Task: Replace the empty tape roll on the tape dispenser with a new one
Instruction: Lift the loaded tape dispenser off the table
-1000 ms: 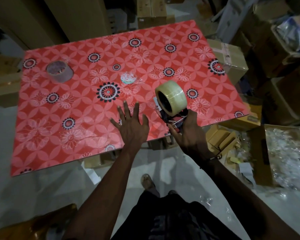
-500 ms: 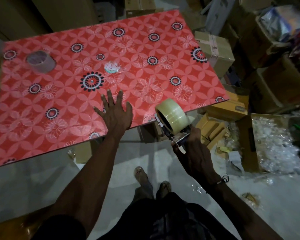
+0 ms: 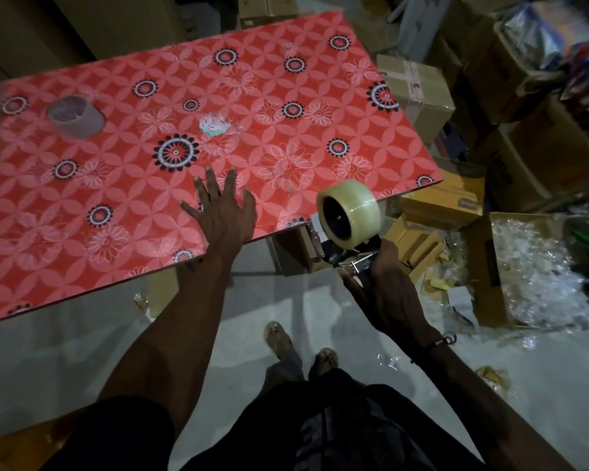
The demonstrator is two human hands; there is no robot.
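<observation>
My right hand [image 3: 386, 287] grips the handle of the tape dispenser [image 3: 346, 258], held in the air just off the table's near right edge. A full roll of clear tape [image 3: 352, 209] sits on the dispenser's hub. My left hand [image 3: 223, 214] lies flat on the red flowered table [image 3: 286, 141] near its front edge, fingers spread, holding nothing. The empty cardboard tape core [image 3: 75, 115] stands at the table's far left. A crumpled scrap of tape or wrapper [image 3: 213, 124] lies near the table's middle.
Cardboard boxes [image 3: 415, 86] crowd the floor to the right of the table. An open box of clear plastic wrap [image 3: 538, 266] stands at the right. More small boxes sit under the table's edge. My feet in sandals [image 3: 279, 338] stand on the pale floor.
My right hand has drawn the dispenser with its roll back off the table, past the near right edge. My left hand stays flat on the table.
</observation>
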